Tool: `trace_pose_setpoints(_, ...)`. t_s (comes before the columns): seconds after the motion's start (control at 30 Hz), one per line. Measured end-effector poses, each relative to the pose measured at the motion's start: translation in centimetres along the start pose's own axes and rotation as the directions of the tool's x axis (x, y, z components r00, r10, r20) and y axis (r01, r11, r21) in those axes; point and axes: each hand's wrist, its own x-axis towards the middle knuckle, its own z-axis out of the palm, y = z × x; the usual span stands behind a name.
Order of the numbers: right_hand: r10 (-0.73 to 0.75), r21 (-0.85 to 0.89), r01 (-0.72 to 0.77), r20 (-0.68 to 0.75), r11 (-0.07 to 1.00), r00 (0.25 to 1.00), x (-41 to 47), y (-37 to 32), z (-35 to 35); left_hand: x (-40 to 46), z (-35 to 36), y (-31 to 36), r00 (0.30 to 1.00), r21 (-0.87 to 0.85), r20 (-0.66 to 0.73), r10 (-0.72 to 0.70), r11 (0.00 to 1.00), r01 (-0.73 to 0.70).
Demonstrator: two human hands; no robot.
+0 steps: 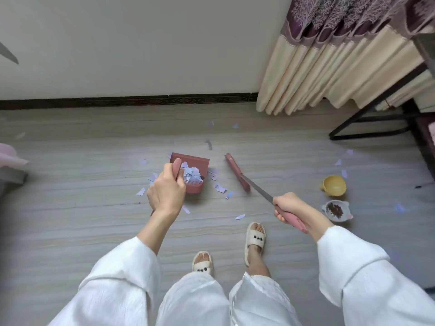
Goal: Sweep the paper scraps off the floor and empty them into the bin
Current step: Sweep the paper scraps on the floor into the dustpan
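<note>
Left hand (166,192): fingers curled round the upright pink handle of the dustpan (196,171), which sits on the grey wood-grain floor (70,184) holding a heap of paper scraps (191,174). Right hand (286,207): closed round the pink grip of the broom (237,172), its head blurred, just right of the pan. Loose scraps: several touching or beside the pan, others scattered toward the wall and to the right. Surroundings: yellow cup (334,185) and a small white dish (336,210) of dark bits, right of the broom hand; cream and purple curtain (329,67); black metal frame (367,121); dark skirting board (141,101); pale slippers (255,238). No legible writing. The bin cannot be identified.
</note>
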Motion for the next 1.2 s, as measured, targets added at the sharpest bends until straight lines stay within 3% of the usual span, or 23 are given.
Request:
trace_pose_setpoints(0.17, 0.042, 0.212, -0.022, -0.093, 0.977, 0.995, -3.4, 2.8, 3.5, -0.9, -1.6, -2.1, 0.996, 0.012, 0.038, 0.084, 0.996, -0.085)
trace_pose_setpoints(0.37, 0.101, 0.313, -0.068, -0.092, 0.947, 0.991, -5.1, 5.5, 9.3, -2.2, -2.7, -4.5, 0.996, 0.009, 0.001, 0.084, 0.996, -0.084)
trace_pose_setpoints(0.5, 0.147, 0.469, -0.15, 0.044, 0.87, 0.988, -5.1, 6.0, 13.1, -3.1, -3.4, -6.5, 0.997, 0.006, -0.03, 0.065, 0.998, -0.065)
trace_pose_setpoints(0.63, 0.122, 0.492, -0.17, 0.129, 0.854, 0.984, -5.7, 5.2, 13.7, -4.6, -3.8, -8.2, 0.997, -0.014, -0.067, 0.046, 0.999, -0.047)
trace_pose_setpoints(0.73, 0.11, 0.439, -0.161, 0.14, 0.884, 0.984, -6.7, 5.5, 13.5, -6.0, -4.4, -9.7, 0.995, -0.022, -0.098, 0.016, 1.0, -0.018)
trace_pose_setpoints(0.83, 0.007, 0.3, -0.036, 0.097, 0.953, 0.995, -7.4, 5.4, 13.8, -6.6, -5.0, -11.6, 0.989, -0.027, -0.145, -0.039, 0.999, 0.036)
trace_pose_setpoints(1.0, -0.111, 0.093, 0.097, 0.165, 0.991, 0.98, -8.7, 3.1, 15.9, -6.9, -6.0, -15.6, 0.97, -0.032, -0.208, -0.126, 0.992, 0.122)
trace_pose_setpoints(1.1, -0.1, -0.056, 0.117, 0.244, 0.992, 0.965, -9.2, 0.3, 18.1, -6.0, -7.0, -18.3, 0.951, -0.05, -0.229, -0.208, 0.978, 0.202)
trace_pose_setpoints(1.2, 0.01, -0.039, 0.004, 0.363, 0.999, 0.932, -9.2, -2.9, 20.1, -4.4, -8.1, -20.5, 0.93, -0.063, -0.232, -0.285, 0.959, 0.278)
